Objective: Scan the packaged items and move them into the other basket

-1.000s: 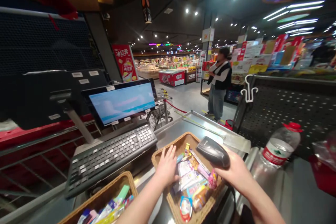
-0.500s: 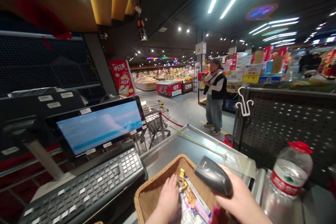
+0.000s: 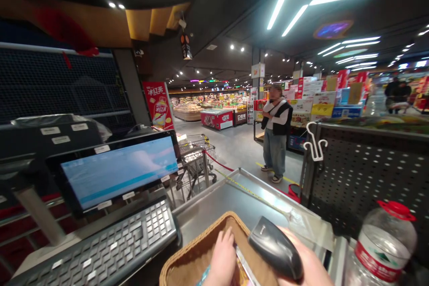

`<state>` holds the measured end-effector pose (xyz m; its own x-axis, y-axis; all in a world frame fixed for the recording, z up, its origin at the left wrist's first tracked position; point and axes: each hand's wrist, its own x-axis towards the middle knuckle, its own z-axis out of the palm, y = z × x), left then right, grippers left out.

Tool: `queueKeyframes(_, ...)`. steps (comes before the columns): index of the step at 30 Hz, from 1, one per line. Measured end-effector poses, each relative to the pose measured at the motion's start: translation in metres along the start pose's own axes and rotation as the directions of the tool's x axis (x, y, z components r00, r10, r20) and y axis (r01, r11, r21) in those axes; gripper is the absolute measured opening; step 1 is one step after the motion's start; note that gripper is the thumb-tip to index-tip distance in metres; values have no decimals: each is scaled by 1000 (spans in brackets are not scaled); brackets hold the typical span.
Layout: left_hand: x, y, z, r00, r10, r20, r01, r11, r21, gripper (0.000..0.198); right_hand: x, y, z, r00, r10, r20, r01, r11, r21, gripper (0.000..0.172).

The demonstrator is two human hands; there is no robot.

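Observation:
In my right hand (image 3: 310, 261) is a black handheld barcode scanner (image 3: 276, 248), pointed down and left over a brown woven basket (image 3: 187, 250). My left hand (image 3: 223, 257) reaches into the basket, its fingers stretched forward and slightly bent, back of the hand up. Beside it shows the pale edge of a snack packet (image 3: 246, 266). A small bit of blue wrapping (image 3: 203, 275) peeks out left of the wrist. The palm and whatever lies beneath it are hidden, and the frame's lower edge cuts off the basket.
To the left stand a black keyboard (image 3: 134, 241) and a lit monitor (image 3: 120, 172). The basket is at a metal counter (image 3: 217, 199). A red-capped water bottle (image 3: 382, 246) stands at right, before a perforated panel (image 3: 362, 165) with a white hook (image 3: 315, 143). A person (image 3: 276, 134) stands beyond.
The view has tilted up slightly, so the basket and hands sit lower. Fewer of the colourful packets show beside my left hand. The scanner stays in my right hand.

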<state>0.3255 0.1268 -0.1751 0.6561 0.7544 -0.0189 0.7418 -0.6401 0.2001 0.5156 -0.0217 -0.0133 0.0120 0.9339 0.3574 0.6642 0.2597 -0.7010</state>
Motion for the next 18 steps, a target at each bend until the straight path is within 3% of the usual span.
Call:
queueKeyframes(5, -36, -12, -47, 958, -123, -259, 95, 988, -119, 26, -5, -8, -1, 1000, 1, 7, -1, 997, -72, 55)
queueKeyframes(11, -82, -29, -114, 859, -252, -446, 147, 955, -257, 26, 0, -16, 6, 1000, -16, 4, 16, 998, -56, 50)
queueKeyframes(18, -116, -41, -137, 800, -336, -496, 151, 914, -376, 28, 2, -38, 19, 999, -47, 20, 47, 999, 12, 48)
